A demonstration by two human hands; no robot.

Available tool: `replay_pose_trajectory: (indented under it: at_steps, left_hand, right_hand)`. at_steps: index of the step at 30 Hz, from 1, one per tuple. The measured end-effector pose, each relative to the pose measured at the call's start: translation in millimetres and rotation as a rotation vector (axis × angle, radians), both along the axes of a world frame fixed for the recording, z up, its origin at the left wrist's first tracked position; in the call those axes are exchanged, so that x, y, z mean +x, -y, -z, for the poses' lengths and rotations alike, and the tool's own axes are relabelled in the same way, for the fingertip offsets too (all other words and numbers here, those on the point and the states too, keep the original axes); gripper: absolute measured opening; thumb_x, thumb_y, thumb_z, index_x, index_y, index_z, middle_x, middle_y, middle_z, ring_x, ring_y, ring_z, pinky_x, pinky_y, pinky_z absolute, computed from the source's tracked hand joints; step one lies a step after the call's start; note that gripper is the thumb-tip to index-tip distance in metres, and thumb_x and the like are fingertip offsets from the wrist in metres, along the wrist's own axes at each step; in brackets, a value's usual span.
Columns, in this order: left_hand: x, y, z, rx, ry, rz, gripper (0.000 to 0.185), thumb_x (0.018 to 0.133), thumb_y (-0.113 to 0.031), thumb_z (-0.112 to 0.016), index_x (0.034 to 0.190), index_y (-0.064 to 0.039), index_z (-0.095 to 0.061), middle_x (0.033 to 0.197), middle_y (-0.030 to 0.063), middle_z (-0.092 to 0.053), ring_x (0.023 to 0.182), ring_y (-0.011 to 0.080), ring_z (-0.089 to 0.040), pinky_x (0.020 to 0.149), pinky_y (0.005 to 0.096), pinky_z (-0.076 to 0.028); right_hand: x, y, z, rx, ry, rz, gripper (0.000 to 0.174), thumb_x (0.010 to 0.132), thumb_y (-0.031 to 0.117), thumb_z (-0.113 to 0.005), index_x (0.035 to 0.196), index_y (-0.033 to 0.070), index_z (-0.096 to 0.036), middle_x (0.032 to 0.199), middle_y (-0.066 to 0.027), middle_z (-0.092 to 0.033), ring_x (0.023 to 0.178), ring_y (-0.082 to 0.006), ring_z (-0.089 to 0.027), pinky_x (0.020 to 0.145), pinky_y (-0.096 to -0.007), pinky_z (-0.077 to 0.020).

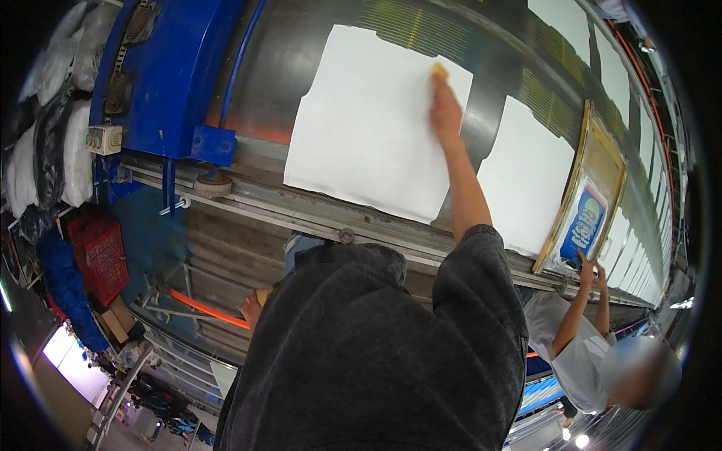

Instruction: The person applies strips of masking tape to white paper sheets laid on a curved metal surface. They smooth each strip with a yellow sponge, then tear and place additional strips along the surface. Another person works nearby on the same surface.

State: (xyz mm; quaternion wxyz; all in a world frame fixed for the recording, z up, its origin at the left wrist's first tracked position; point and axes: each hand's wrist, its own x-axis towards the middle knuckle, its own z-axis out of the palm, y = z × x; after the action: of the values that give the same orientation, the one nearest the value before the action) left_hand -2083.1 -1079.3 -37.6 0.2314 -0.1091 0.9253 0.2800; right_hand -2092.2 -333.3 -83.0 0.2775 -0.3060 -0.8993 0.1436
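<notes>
A white cut fabric panel (372,124) lies flat on the dark printing table (265,67) in front of me. My right hand (445,113) reaches over its right side and holds a small yellow pad (440,70), perhaps a sponge, at the panel's far edge. Motion blurs this hand slightly. Low at my left side, my left hand (251,309) is partly hidden by my dark shirt. Its fingers are around a yellowish piece (263,295), of which only a part shows. Yellow ruled lines (417,28) mark the table beyond the panel.
To the right, a co-worker (569,332) has both hands at a wooden-framed printing screen (592,186) beside another white panel (524,175). A blue machine (163,73) stands over the table at left. A metal rail (316,220) runs along the near edge. Red crates (98,253) stand lower left.
</notes>
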Motion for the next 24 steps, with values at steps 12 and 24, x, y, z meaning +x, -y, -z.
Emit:
replay_pose_trajectory:
  at_steps: [12,24]
  left_hand:
    - [-17.8,-24.1,-2.6,0.134,0.088,-0.271,0.042,0.102,-0.032,-0.058,0.095,0.008,-0.069,0.074,0.0141,-0.066,0.069,0.0193,-0.058,0.066,0.0423,-0.047]
    - [-44.5,6.7,-22.5,0.037,-0.051,0.045,0.048,0.104,-0.037,-0.058,0.084,0.006,-0.065,0.071,0.0058,-0.062,0.066,0.0164,-0.050,0.063,0.0406,-0.043]
  right_hand:
    - [89.3,174.0,-42.2,-0.539,-0.154,0.053,0.037,0.103,0.001,-0.046,0.136,0.006,-0.061,0.129,-0.0189,-0.069,0.117,-0.0305,-0.069,0.100,-0.0394,-0.0553]
    - [178.1,256.9,-44.9,-0.657,0.029,-0.402,0.058,0.092,-0.008,-0.051,0.148,0.008,-0.051,0.141,-0.0170,-0.062,0.125,-0.0363,-0.063,0.106,-0.0448,-0.0497]
